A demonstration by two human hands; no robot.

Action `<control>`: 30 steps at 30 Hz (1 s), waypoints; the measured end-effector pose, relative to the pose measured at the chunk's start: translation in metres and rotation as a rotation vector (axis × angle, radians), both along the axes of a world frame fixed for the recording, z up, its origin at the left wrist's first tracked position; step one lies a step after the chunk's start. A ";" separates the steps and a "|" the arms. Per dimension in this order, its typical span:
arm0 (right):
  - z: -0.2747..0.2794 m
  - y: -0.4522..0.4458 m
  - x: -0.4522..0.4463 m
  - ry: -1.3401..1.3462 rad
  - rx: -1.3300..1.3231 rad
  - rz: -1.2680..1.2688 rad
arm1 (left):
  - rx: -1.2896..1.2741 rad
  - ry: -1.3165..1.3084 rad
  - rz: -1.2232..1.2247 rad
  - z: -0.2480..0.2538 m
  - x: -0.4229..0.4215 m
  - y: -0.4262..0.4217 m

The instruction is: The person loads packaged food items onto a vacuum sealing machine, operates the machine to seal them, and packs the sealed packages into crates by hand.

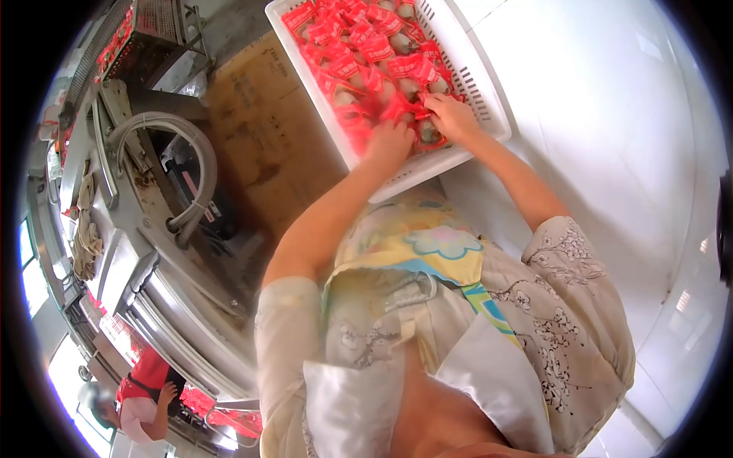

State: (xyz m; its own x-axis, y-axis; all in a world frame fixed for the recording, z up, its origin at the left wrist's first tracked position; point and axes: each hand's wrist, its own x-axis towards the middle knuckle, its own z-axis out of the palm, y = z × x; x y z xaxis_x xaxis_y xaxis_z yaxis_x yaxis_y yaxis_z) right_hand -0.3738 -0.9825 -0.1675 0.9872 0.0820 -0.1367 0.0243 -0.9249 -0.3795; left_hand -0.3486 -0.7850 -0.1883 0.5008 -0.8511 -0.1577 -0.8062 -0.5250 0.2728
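A white slotted plastic crate holds several rows of red plastic packets with clear windows and pale, rounded contents. At the near end of the crate, my left hand is closed with its fingers curled down on a red packet; the red plastic beside it is slightly blurred. Close by on the right, my right hand pinches the edge of another red packet. My fingertips are partly hidden among the packets.
A brown cardboard sheet lies left of the crate. White tiles are on the right. Further left stand metal machinery and a grey hose. At lower left, a co-worker in a red apron is near more red packets.
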 end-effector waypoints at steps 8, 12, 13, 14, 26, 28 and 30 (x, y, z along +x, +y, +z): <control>0.028 0.024 -0.013 0.087 0.142 -0.056 | -0.086 0.123 0.604 0.023 -0.012 0.019; 0.029 0.061 0.000 0.197 -0.047 -0.110 | 0.082 0.181 0.567 0.003 -0.009 0.027; 0.022 0.062 0.003 0.213 -0.056 -0.116 | 0.101 0.203 0.557 0.001 -0.008 0.027; 0.020 0.061 0.000 0.201 -0.054 -0.134 | 0.091 0.235 0.532 -0.001 -0.008 0.028; 0.019 0.075 -0.057 0.034 -0.030 -0.152 | 0.026 0.165 0.094 -0.008 -0.014 0.052; 0.014 0.075 -0.060 0.048 -0.050 -0.135 | 0.014 0.156 0.063 -0.007 -0.012 0.059; -0.002 0.070 -0.065 -0.084 0.037 -0.146 | -0.039 0.180 0.047 0.004 -0.013 0.075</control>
